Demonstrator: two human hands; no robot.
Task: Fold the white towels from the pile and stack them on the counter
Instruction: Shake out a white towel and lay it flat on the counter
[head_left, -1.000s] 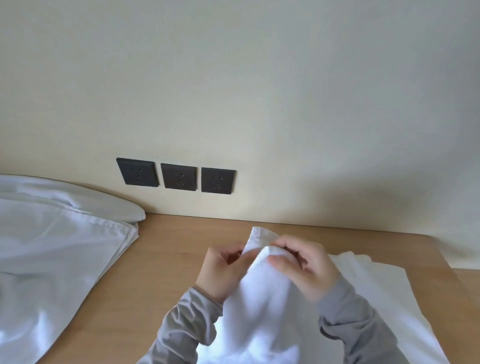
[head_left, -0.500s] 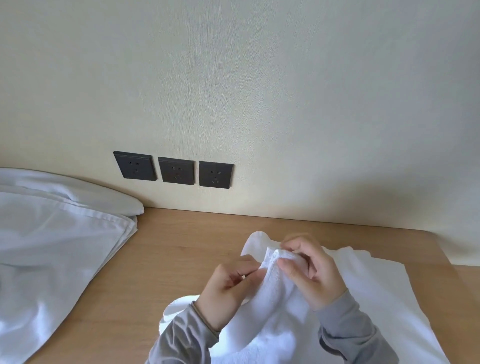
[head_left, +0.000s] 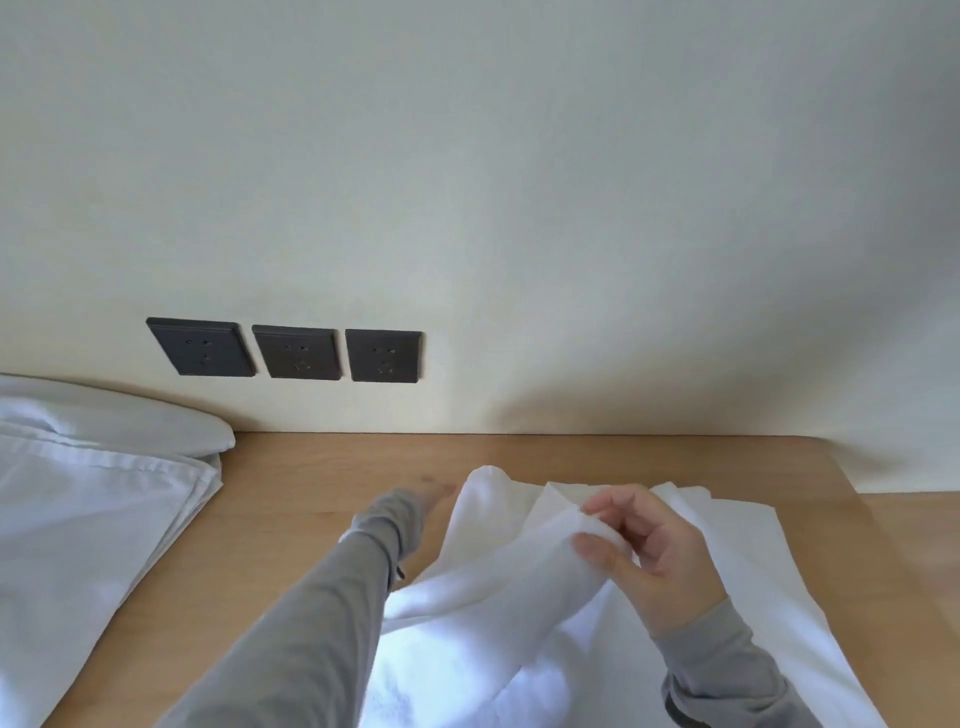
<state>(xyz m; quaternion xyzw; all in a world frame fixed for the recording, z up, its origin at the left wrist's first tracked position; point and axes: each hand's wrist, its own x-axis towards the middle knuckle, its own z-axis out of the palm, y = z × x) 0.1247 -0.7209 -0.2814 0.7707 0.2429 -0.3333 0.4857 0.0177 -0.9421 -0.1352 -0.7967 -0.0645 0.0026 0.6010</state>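
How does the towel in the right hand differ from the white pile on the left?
The towel is pinched and held up by the right hand; the pile lies flat, untouched. The towel is rumpled; the pile shows straight hemmed edges. Both are white, on the wooden counter.

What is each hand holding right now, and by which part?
The right hand pinches the soft white terry towel at a raised edge between thumb and fingers. The left hand is blurred beside the towel's far corner; its hold cannot be told.
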